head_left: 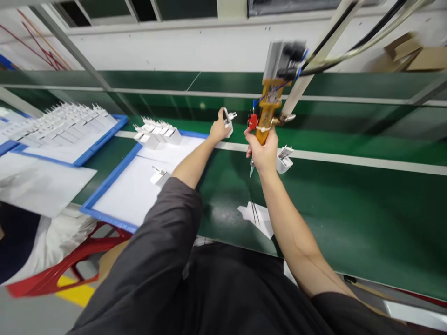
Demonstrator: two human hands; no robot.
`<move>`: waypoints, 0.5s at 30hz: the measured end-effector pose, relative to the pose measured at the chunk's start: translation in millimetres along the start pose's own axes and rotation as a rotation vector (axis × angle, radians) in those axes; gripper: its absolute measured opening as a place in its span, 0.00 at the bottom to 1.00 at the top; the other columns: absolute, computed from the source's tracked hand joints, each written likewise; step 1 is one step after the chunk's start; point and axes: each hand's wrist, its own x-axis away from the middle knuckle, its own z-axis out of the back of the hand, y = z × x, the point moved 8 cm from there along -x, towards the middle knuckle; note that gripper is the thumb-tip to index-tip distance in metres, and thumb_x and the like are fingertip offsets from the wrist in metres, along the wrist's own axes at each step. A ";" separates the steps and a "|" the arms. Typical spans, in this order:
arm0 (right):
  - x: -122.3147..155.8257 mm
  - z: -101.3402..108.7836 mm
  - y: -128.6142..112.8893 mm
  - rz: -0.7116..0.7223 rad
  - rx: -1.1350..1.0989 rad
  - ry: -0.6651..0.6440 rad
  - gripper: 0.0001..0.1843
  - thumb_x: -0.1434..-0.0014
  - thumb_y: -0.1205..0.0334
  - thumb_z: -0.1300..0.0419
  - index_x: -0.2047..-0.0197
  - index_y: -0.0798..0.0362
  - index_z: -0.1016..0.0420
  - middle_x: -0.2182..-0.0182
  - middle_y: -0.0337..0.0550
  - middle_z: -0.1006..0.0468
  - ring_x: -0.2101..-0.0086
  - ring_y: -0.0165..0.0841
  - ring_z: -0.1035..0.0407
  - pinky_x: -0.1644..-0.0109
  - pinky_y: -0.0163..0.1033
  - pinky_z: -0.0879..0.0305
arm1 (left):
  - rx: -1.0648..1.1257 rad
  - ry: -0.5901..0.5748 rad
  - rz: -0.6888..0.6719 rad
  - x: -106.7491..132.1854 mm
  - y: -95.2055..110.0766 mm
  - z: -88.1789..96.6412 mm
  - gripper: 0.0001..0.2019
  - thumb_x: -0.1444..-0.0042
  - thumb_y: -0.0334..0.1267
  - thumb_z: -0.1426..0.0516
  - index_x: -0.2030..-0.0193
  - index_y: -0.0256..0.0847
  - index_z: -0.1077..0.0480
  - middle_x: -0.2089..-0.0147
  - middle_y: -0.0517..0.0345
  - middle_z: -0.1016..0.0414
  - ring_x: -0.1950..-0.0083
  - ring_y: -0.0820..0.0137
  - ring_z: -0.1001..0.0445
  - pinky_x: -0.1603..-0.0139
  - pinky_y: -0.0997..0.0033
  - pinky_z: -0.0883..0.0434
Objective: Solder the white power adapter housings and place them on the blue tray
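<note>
My left hand (219, 128) is stretched forward and closed on a small white plug part (229, 122) with metal prongs, held above the far edge of a blue-framed white tray (130, 195). My right hand (262, 151) grips the orange handle of a hanging tool (267, 114) with a red button and cables running up to the right. The tool's thin tip points down below my fist. Another white plug part (284, 159) lies on the green belt (349, 204) just right of my right hand.
A row of white plug parts (158, 131) stands at the tray's far end, and a single one (159, 175) lies mid-tray. A second blue tray (66, 128) full of parts sits at the left. A white paper scrap (257, 217) lies on the belt near me.
</note>
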 end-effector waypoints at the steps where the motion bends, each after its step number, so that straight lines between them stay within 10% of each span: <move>1: 1.1 -1.4 -1.5 0.016 0.012 -0.005 0.14 0.48 0.58 0.39 0.61 0.51 0.37 0.67 0.35 0.27 0.86 0.17 0.42 0.86 0.29 0.44 | -0.006 0.002 -0.053 10.6 0.7 10.7 0.42 0.47 0.31 0.41 0.28 0.36 0.57 0.53 0.45 0.22 0.52 0.56 0.23 0.49 0.61 0.32; 8: 6.9 -15.6 -5.0 0.078 0.031 -0.036 0.14 0.45 0.69 0.43 0.59 0.48 0.43 0.65 0.33 0.28 0.83 0.17 0.45 0.84 0.28 0.48 | -0.073 -0.160 -0.159 198.6 0.1 75.7 0.36 0.51 0.38 0.38 0.36 0.42 0.46 0.57 0.54 0.21 0.69 0.66 0.23 0.62 0.69 0.29; 12: 11.7 -26.6 -6.8 0.135 -0.027 -0.077 0.16 0.44 0.75 0.44 0.58 0.47 0.44 0.66 0.30 0.29 0.83 0.15 0.46 0.85 0.27 0.53 | -0.070 -0.310 -0.128 303.8 -13.9 55.4 0.28 0.44 0.43 0.42 0.38 0.45 0.46 0.48 0.50 0.22 0.76 0.71 0.25 0.72 0.72 0.30; 15: 15.2 -31.4 -5.3 0.109 -0.084 -0.050 0.18 0.46 0.78 0.44 0.60 0.47 0.44 0.70 0.26 0.30 0.85 0.13 0.49 0.87 0.26 0.58 | -0.050 -0.214 -0.146 333.5 -24.1 38.1 0.30 0.41 0.41 0.43 0.35 0.45 0.50 0.44 0.47 0.25 0.65 0.66 0.20 0.67 0.70 0.25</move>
